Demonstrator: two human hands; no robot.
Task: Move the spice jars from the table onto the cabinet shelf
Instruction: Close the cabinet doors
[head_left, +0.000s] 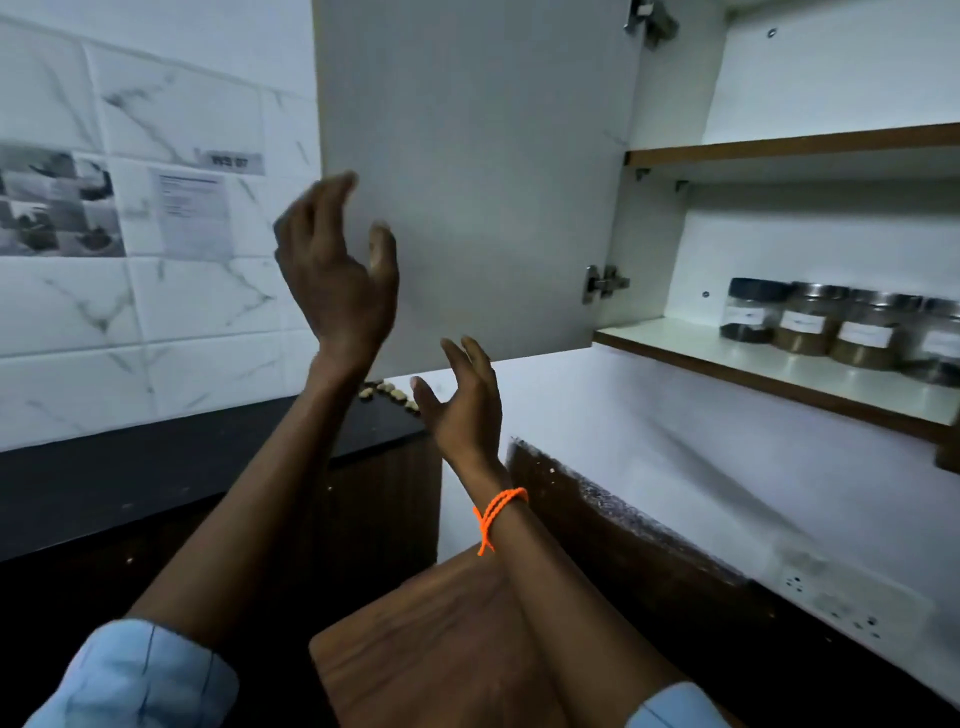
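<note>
Spice jars (841, 327): 4 in a row on lower cabinet shelf (727, 353), near its front edge, labels facing out; well right of both hands. Left hand (337, 270): raised w/ fingers spread, holds nothing, in front of open cabinet door (467, 156). Right hand (462, 400): lower, palm loose, holds nothing, orange wrist cord (496, 512).

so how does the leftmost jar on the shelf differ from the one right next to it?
The leftmost jar has a dark lid; the second jar has a shiny metal-looking one. The leftmost jar looks mostly clear, with dark contents low down; the second jar is filled much higher with brownish contents. Both stand upright in a row on the lower shelf, are clear, and carry a white label.
</note>
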